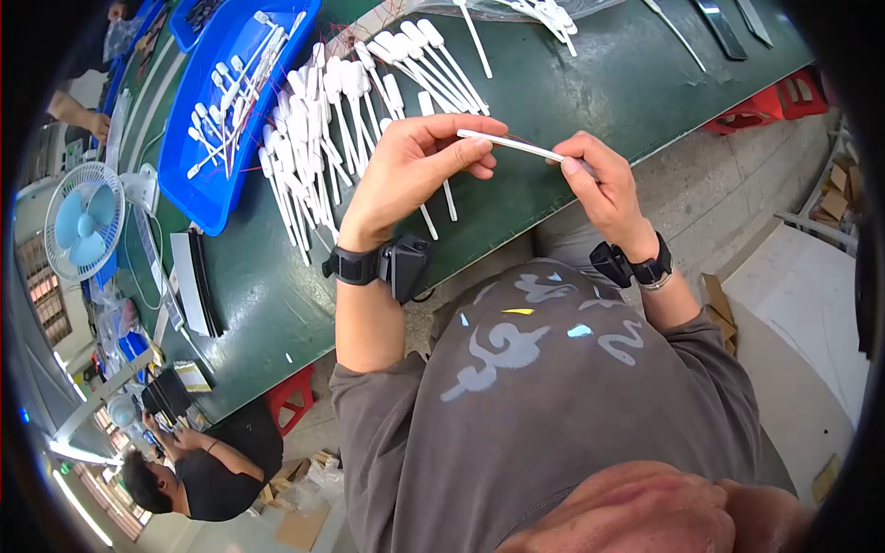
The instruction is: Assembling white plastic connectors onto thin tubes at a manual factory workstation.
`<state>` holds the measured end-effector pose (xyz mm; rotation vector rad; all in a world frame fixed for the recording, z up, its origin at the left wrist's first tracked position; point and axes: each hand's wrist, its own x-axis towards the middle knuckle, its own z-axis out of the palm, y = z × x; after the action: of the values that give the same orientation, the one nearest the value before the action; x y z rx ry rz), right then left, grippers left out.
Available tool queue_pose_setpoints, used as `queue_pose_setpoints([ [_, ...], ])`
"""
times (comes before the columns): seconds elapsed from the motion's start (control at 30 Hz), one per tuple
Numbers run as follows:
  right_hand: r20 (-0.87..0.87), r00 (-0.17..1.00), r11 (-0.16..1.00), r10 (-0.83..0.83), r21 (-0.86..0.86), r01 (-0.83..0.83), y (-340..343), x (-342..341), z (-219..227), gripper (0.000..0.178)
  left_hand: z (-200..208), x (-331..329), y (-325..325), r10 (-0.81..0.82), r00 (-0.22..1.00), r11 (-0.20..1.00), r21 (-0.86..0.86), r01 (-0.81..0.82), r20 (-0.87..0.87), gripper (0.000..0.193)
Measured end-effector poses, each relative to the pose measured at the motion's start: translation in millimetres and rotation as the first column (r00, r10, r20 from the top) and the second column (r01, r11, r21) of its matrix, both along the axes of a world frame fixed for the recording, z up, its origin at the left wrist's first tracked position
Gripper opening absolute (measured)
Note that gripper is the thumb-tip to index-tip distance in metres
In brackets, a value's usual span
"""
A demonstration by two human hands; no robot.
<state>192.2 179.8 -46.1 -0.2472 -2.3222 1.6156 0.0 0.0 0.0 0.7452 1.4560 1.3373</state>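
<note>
A slim white plastic stick (524,146) is held up over the front edge of the green table. My left hand (419,168) pinches its left end between thumb and fingers. Its right end is in the closed fingers of my right hand (604,182), which partly hide it. Just beyond my left hand lies a spread pile of white plastic sticks with wider, paddle-like heads (300,120). Thin red wires run among them. More such small white pieces (235,88) lie in a blue plastic tray (171,164) left of the pile.
Across the green table (267,304), a dark strip-like part (195,276) lies at left, near a blue fan (86,226). Dark flat tools (721,32) sit at the far right. Red stools (770,109) stand below. A co-worker (217,470) works at lower left; another person's hand (92,122) shows at upper left.
</note>
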Motion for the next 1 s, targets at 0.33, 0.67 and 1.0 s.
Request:
queue_pose_setpoints([
  [0.33,-0.115,0.98,0.985,-0.16,0.047,0.166,-8,-3,-5,0.015,-20,14,14,0.205,0.955,0.971,0.077,-0.225,0.214,0.028],
  [0.67,-0.062,0.971,0.973,-0.229,-0.053,0.226,-8,-4,-5,0.016,-21,25,24,0.314,0.943,0.919,0.212,-0.331,0.112,0.029],
  [1.0,-0.109,0.948,0.954,-0.298,-0.007,0.299,-12,-6,-6,0.016,-23,14,14,0.276,0.951,0.959,-0.029,-0.282,-0.142,0.026],
])
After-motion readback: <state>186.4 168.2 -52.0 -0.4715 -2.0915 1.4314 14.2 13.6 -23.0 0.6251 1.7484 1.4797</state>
